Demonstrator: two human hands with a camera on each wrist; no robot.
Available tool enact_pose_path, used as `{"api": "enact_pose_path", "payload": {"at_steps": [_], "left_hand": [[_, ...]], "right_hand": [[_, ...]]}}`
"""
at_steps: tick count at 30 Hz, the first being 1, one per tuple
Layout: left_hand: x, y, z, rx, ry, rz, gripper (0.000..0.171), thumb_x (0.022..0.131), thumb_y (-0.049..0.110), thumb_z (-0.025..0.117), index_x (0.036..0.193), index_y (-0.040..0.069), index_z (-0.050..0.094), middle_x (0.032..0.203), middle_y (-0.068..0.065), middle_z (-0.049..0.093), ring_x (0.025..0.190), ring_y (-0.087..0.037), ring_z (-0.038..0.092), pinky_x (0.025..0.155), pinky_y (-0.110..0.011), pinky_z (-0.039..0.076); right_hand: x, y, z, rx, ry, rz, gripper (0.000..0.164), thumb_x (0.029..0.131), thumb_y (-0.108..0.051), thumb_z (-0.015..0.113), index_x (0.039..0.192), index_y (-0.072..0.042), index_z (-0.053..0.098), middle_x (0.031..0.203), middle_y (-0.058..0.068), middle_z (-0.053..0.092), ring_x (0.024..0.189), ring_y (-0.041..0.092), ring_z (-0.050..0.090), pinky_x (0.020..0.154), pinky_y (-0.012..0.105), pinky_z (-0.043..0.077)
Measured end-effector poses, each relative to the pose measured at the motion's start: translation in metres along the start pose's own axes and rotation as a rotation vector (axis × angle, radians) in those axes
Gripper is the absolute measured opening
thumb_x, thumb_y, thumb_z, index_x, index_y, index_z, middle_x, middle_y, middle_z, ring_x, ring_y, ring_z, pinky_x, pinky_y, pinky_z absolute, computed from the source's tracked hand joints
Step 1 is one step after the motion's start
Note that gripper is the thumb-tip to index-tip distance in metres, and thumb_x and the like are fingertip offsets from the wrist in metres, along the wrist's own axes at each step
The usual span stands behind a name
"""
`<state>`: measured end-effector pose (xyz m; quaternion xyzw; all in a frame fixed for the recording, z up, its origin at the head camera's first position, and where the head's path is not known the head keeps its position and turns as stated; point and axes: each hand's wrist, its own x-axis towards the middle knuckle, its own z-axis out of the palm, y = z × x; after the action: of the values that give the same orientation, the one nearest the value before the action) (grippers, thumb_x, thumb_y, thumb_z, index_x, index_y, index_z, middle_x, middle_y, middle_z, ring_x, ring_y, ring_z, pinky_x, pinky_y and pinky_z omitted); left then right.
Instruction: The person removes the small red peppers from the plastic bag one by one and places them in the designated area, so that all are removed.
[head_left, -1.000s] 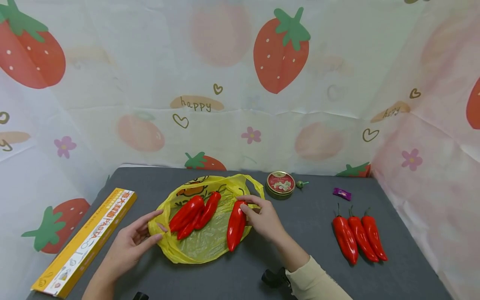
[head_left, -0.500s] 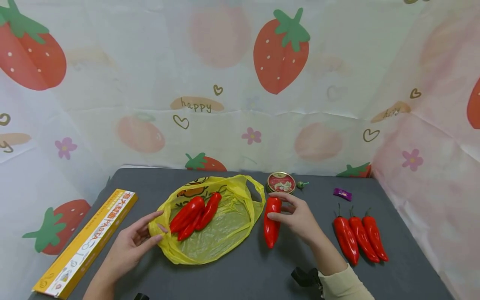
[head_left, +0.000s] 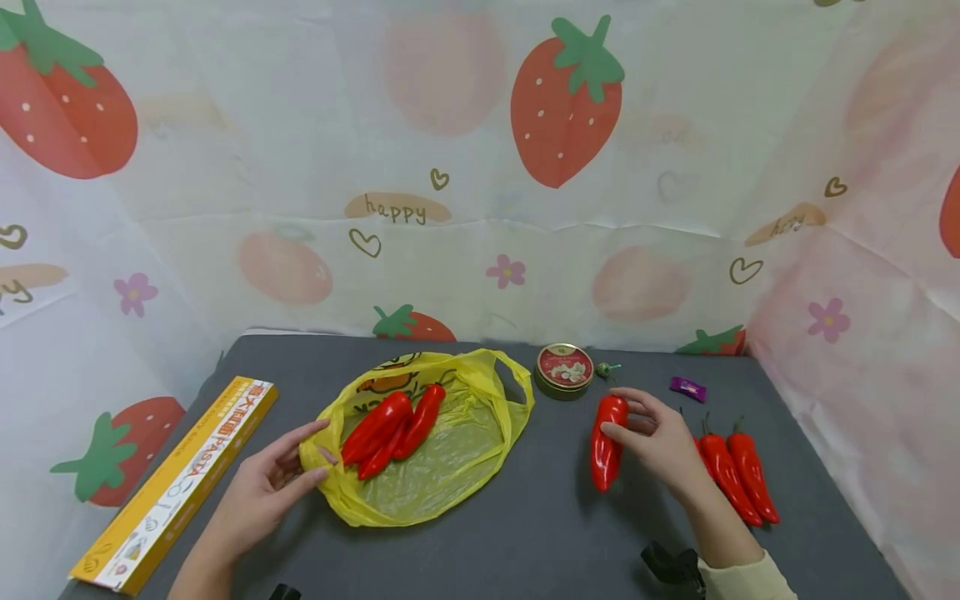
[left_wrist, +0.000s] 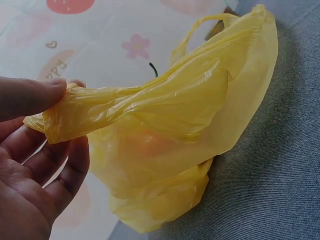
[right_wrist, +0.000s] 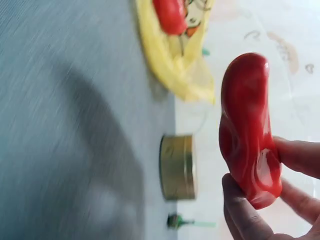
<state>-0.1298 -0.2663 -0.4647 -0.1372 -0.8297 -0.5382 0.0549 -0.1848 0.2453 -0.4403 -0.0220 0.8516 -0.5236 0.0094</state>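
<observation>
My left hand pinches the left rim of a yellow plastic bag. In the left wrist view, thumb and fingers have the bag's gathered edge between them. Several red chili peppers lie inside the open bag. Right of the bag, my right hand holds another red chili pepper by its upper end, tip pointing down. The right wrist view shows this pepper raised over the table, casting a shadow. Further right, more red chili peppers lie side by side, the leftmost mostly hidden behind my right hand.
A round tin stands at the back, with a small green ball on a stick beside it. A purple wrapped packet lies at the back right. A long yellow pasta box lies on the left of the grey table.
My right hand has lifted the chili pepper out from the bag's right side and carried it right, toward the peppers there. My left hand has stayed at the bag's rim.
</observation>
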Motion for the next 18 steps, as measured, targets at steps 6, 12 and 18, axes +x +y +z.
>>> {"api": "enact_pose_path", "payload": {"at_steps": [6,12,18], "left_hand": [[0.000,0.000,0.001,-0.013,-0.007,-0.006,0.053,0.097,0.012,0.068,0.146,0.009,0.051,0.129,-0.017,0.065,0.096,-0.009,0.068,0.078,-0.023,0.059],[0.000,0.000,0.001,-0.010,-0.005,-0.006,0.053,0.097,0.012,0.068,0.147,0.009,0.051,0.129,-0.017,0.065,0.096,-0.009,0.068,0.078,-0.022,0.058],[0.000,0.001,0.003,-0.002,-0.002,-0.005,0.052,0.097,0.012,0.069,0.146,0.009,0.052,0.126,-0.017,0.067,0.096,-0.007,0.068,0.078,-0.022,0.058]], "right_hand": [[-0.006,0.018,-0.022,-0.105,0.007,-0.014,0.059,0.093,-0.034,0.074,0.146,-0.017,0.052,0.143,0.024,0.053,0.125,0.049,0.056,0.087,0.051,0.058],[-0.012,0.034,-0.035,-0.315,0.043,-0.063,0.058,0.092,-0.029,0.077,0.144,-0.016,0.054,0.137,0.022,0.060,0.113,0.042,0.066,0.088,0.052,0.057],[-0.017,0.040,-0.037,-0.482,0.064,-0.089,0.056,0.088,-0.021,0.079,0.139,-0.008,0.058,0.128,0.024,0.064,0.108,0.039,0.064,0.088,0.057,0.055]]}}
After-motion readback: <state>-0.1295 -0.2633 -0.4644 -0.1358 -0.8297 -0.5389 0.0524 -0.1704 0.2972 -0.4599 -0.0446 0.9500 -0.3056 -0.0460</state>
